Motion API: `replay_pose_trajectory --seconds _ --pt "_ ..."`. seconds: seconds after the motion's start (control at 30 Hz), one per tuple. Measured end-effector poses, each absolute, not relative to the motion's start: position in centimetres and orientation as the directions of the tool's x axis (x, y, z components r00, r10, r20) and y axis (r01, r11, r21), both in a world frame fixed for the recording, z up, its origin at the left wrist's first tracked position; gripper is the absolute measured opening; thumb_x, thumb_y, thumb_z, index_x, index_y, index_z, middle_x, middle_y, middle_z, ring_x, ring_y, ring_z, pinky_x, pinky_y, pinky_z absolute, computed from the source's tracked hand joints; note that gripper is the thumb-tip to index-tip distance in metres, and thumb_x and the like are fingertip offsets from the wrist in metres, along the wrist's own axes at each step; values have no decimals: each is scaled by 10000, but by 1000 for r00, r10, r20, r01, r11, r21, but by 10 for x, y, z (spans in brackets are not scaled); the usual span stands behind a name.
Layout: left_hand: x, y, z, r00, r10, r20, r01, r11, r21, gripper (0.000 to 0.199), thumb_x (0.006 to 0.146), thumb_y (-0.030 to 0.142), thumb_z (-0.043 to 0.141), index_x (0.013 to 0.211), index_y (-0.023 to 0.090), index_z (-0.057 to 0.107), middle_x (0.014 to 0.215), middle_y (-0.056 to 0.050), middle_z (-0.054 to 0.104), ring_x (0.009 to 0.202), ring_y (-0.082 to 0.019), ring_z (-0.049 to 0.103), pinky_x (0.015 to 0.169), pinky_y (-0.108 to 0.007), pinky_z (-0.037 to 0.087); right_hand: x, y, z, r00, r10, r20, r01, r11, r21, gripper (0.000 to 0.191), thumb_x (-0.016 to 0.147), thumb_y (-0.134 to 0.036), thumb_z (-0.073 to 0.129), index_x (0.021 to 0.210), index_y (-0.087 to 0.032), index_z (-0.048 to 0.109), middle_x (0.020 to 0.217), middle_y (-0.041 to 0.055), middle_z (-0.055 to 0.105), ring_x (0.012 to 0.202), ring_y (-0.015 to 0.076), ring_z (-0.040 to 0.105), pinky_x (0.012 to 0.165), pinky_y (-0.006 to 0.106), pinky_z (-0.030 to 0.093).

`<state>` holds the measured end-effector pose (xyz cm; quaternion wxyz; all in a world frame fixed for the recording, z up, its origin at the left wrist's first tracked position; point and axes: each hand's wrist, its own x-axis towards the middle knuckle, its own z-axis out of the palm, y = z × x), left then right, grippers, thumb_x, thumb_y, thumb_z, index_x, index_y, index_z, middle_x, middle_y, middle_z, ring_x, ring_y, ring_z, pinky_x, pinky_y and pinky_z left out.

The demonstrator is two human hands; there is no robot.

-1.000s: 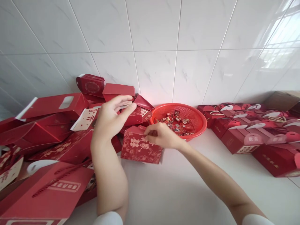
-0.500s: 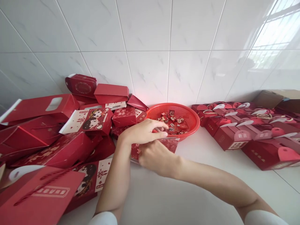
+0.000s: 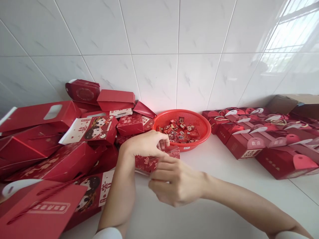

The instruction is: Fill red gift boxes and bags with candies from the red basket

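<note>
Both of my hands grip a small red gift box (image 3: 147, 163) with a white pattern, low on the white counter. My left hand (image 3: 146, 144) pinches its top edge, and my right hand (image 3: 174, 186) holds its near side, hiding much of the box. Just beyond them stands a red plastic basket (image 3: 196, 119) filled with small wrapped sweets (image 3: 176, 131). The box's far corner reaches close to the basket's front rim.
A heap of red paper gift boxes (image 3: 67, 159) lies to the left against the white tiled wall (image 3: 154, 66). Rows of red boxes with pink handles (image 3: 246, 142) stand to the right, and a cardboard carton (image 3: 281, 103) sits behind them. The white counter (image 3: 219, 196) runs below.
The box has turned and moved toward me, now lower between my hands. My right hand has come nearer and closed around it, and my left hand has moved from the top to its edge.
</note>
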<state>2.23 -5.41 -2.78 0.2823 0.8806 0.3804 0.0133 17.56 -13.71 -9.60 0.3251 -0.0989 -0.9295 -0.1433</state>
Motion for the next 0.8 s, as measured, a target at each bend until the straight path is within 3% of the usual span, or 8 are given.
replay_pose_trajectory --seconds 0.1,0.23,0.37,0.53,0.63,0.73,0.8 --pt "23 -54 -25 739 650 -179 629 -569 530 167 798 321 620 859 185 695 821 -20 730 755 -187 664 675 -256 470 191 -130 -94 -673 224 705 427 896 122 218 981 -158 447 828 -169 602 702 17 545 649 154 484 680 306 363" --pt "24 -51 -27 780 614 -119 559 -600 572 238 865 306 550 1009 198 706 924 -26 751 839 -197 679 716 -254 465 206 -120 -102 -589 433 683 619 784 37 193 1007 -181 448 874 -167 588 708 10 566 612 145 461 620 303 311" --pt "27 -39 -36 797 591 -126 514 -554 655 310 859 298 585 1145 195 649 904 -23 731 834 -189 671 738 -258 465 211 -118 -115 -624 446 642 639 764 91 197 1021 -216 458 893 -151 592 719 12 583 589 141 448 659 312 308" --pt "31 -17 -53 860 487 -155 411 -479 776 248 854 350 651 1022 169 672 877 -27 692 819 -168 625 744 -260 461 211 -119 -122 -614 461 641 677 725 127 269 988 -77 410 771 -166 541 668 -8 539 561 129 405 682 314 289" --pt "35 -10 -59 858 503 -101 372 -474 798 245 845 369 685 974 162 687 940 -46 699 889 -186 624 792 -277 474 212 -116 -119 -599 451 662 673 731 112 267 984 -97 427 752 -170 538 658 -13 542 560 124 421 695 311 308" --pt "40 -10 -60 861 506 -39 321 -483 814 264 859 385 687 996 160 689 1010 -67 712 953 -207 634 835 -297 484 223 -108 -107 -540 464 703 633 774 -25 196 988 -188 470 854 -169 611 648 -15 575 572 124 478 738 313 361" --pt "42 -12 -59 878 479 -18 283 -488 826 285 873 390 678 1048 164 691 1075 -83 712 1012 -220 635 870 -308 486 237 -97 -96 -425 549 720 634 748 -197 196 983 -245 478 898 -179 641 675 4 624 611 136 539 773 322 400"
